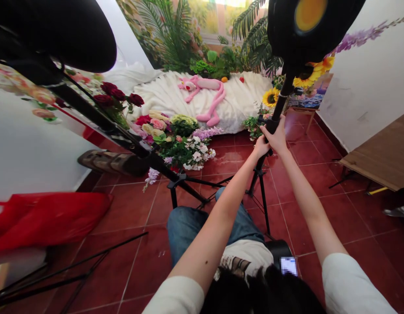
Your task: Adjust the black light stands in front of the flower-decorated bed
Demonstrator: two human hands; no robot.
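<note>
A black light stand (282,104) rises on my right, with a dark lamp head (300,39) on top that shows a yellow-orange disc. My left hand (262,146) is closed round the stand's pole, just below a clamp joint. Slightly higher, my right hand (277,134) grips the same pole at the joint, its thumb across the front. The hands touch or nearly touch each other. Below them the stand's tripod legs (263,192) spread on the floor, close to my knees.
A second light stand (100,113) slants across the left. Artificial flowers (185,139) stand before a white-draped platform (149,96) bearing a pink plush toy (208,83). A red cloth (51,218) lies left. At right are a brown board (381,148) and sunflowers (271,97).
</note>
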